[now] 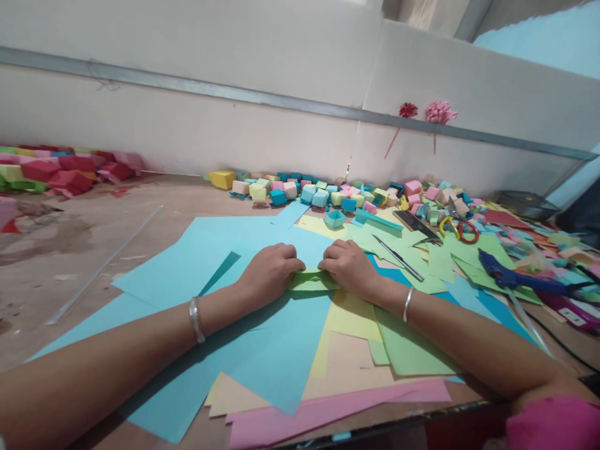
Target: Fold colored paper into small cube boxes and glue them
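A folded piece of green paper [313, 281] lies between my two hands, over light-blue sheets [262, 356]. My left hand [272, 269] pinches its left end, and my right hand [347, 265] grips the right end with curled fingers. Parts of the paper are hidden beneath the fingertips. To the right of my right hand, a pen-like craft knife [398, 257] rests on green paper scraps. Just beyond the hands stands a small open light-blue paper box [335, 218].
Several small paper boxes [277, 197] line the wall, with larger red ones [70, 181] at far left. Scissors [459, 228], a dark phone [416, 225] and a blue glue gun [515, 275] lie right. A clear ruler or strip [105, 265] lies left. Pink paper [328, 415] borders the front edge.
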`<action>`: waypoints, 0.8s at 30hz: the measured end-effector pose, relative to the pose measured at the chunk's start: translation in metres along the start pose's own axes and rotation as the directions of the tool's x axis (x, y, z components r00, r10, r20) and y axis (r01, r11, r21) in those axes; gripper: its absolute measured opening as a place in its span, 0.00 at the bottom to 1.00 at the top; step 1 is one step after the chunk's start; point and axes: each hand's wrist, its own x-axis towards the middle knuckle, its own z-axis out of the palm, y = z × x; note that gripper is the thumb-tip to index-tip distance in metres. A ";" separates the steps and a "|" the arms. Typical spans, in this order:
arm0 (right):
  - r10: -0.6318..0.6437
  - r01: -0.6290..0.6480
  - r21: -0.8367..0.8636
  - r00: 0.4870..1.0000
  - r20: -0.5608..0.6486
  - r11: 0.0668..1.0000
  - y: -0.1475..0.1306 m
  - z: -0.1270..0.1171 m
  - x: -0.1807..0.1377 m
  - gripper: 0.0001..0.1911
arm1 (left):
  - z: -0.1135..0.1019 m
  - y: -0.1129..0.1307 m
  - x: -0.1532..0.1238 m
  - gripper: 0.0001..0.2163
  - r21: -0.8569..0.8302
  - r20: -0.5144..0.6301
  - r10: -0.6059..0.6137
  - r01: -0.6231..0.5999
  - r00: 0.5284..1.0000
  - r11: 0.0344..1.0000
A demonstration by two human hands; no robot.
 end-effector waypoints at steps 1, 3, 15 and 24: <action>-0.004 0.004 0.002 1.000 0.011 1.000 -0.001 -0.001 0.000 0.13 | 0.000 0.000 0.000 0.14 -0.008 -0.006 0.002 -0.002 1.000 1.000; -0.008 0.008 0.019 0.999 0.033 1.000 -0.003 -0.005 0.000 0.12 | 0.001 0.000 0.000 0.14 -0.038 -0.014 0.002 -0.003 1.000 0.999; 0.009 -0.026 0.062 0.968 0.251 0.998 0.002 -0.018 0.027 0.09 | 0.006 -0.002 0.000 0.11 -0.042 0.020 -0.030 0.031 0.999 0.999; -0.016 0.012 0.038 0.994 0.104 0.999 0.001 -0.001 0.023 0.10 | 0.010 -0.006 0.004 0.07 -0.103 -0.034 0.005 -0.009 0.999 0.995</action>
